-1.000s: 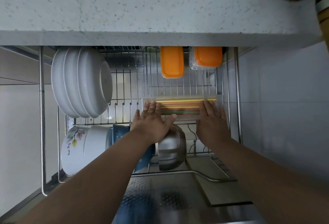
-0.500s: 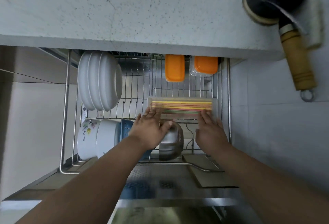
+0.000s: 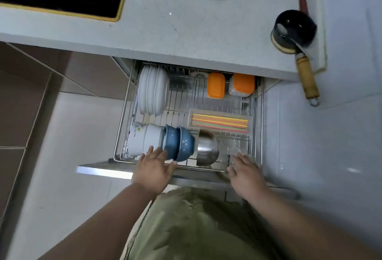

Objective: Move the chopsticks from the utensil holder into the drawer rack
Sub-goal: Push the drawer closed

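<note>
Several coloured chopsticks (image 3: 220, 123) lie side by side in a clear flat tray (image 3: 194, 115) on the right half of the pulled-out wire drawer rack (image 3: 122, 119). My left hand (image 3: 154, 168) hovers at the drawer's front edge, fingers spread, in front of the blue bowls (image 3: 179, 142). Over the front right corner of the drawer my right hand (image 3: 245, 174) is also spread. Neither hand holds anything, and both are well short of the chopstick tray.
White plates (image 3: 153, 92) stand at the rack's back left, two orange-lidded boxes (image 3: 216, 85) at the back, a white bowl (image 3: 142, 139) and a steel bowl (image 3: 207, 148) in front. The countertop (image 3: 186, 32) overhangs the drawer, with a wooden-handled pot (image 3: 293, 30) at right.
Both hands have let go of the chopstick tray and drawn back to the drawer's front edge. The view has pulled up and away, so the countertop and more floor show.
</note>
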